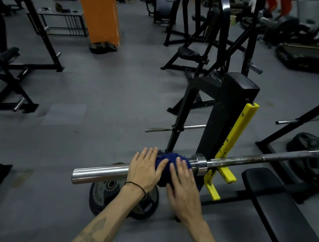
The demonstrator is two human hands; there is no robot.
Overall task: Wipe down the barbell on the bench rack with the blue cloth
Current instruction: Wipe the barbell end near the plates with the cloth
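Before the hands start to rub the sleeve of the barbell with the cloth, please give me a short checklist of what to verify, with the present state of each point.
1. Blue cloth lies on the barbell sleeve, beside the collar: ok.
2. Left hand has contact with the cloth: ok, straight fingers, thumb on the cloth edge.
3. Right hand has contact with the cloth: ok, flat on it, though blurred.
4. Cloth is gripped around the sleeve: not ok, neither hand curls round it.
5. Barbell sits in the yellow hook: ok on this side; the far side is out of view.
6. Weight plate on the floor under the sleeve clear of the feet: cannot tell.
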